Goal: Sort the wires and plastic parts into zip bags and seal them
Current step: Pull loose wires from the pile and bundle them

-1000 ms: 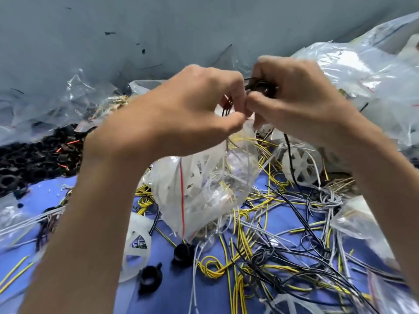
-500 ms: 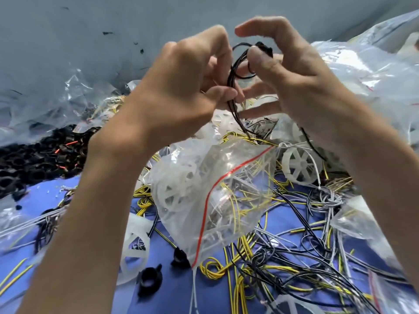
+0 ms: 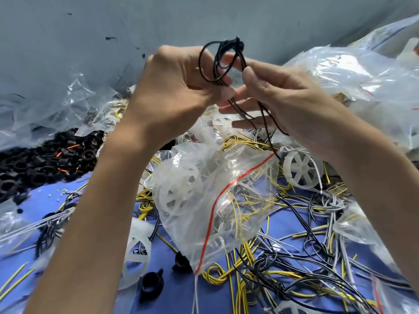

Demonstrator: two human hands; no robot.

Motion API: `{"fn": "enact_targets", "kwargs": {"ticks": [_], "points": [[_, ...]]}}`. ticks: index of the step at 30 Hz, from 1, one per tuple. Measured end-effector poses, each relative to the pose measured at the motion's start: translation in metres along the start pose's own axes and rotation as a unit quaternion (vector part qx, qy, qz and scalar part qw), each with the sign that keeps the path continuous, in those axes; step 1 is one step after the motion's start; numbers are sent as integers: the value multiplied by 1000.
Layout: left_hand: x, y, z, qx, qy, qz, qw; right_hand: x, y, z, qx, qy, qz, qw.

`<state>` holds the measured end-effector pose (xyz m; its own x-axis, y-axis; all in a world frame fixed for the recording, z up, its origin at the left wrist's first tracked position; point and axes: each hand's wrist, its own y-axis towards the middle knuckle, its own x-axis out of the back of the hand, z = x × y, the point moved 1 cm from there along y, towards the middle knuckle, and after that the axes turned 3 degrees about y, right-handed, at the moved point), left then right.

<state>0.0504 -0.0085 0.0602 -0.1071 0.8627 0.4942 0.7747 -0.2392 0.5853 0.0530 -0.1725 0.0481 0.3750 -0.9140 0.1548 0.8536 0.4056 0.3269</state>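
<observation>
At the far left a heap of black rings (image 3: pixel 45 159) lies on the blue table (image 3: pixel 38 196). The left hand (image 3: pixel 176 87) is curled and pinches a black wire (image 3: pixel 217 62), which is held up in the middle, above the clutter. The looped end of the wire points up. Its long axis goes down and a little to the right, and its tails fall across the right hand (image 3: pixel 283 98) toward a white wheel (image 3: pixel 299 168). Under the hands lies a zip bag (image 3: pixel 204 200) with white parts inside. Its red strip (image 3: pixel 213 214) slants from far right to near left. The right hand pinches the strands with thumb and forefinger, and its other fingers are straight. Clear bags (image 3: pixel 362 75) are piled at the far right.
</observation>
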Motion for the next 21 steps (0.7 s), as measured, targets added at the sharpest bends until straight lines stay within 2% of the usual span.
{"fn": "enact_targets", "kwargs": {"ticks": [4, 8, 11, 14, 16, 18, 21], "points": [[1, -3, -1, -31, 57, 35, 997, -3, -3, -2, 5, -30, 45, 999], [9, -3, 1, 6, 121, 91, 988, 8, -1, -2, 36, -94, -25, 995], [21, -5, 2, 42, 95, 174, 979, 15, -1, 2, 40, -150, -51, 987], [20, -3, -2, 43, 79, 164, 982, 16, -3, 5, 51, -259, -41, 964], [13, -1, -2, 46, 108, 147, 982, 13, -4, 7, 76, -320, -50, 943], [7, -1, -1, 55, 123, 156, 979, 9, -4, 8, 109, -334, -59, 934], [5, -2, 3, 77, 35, 170, 982, 6, -4, 8, 148, -331, -60, 930]]}}
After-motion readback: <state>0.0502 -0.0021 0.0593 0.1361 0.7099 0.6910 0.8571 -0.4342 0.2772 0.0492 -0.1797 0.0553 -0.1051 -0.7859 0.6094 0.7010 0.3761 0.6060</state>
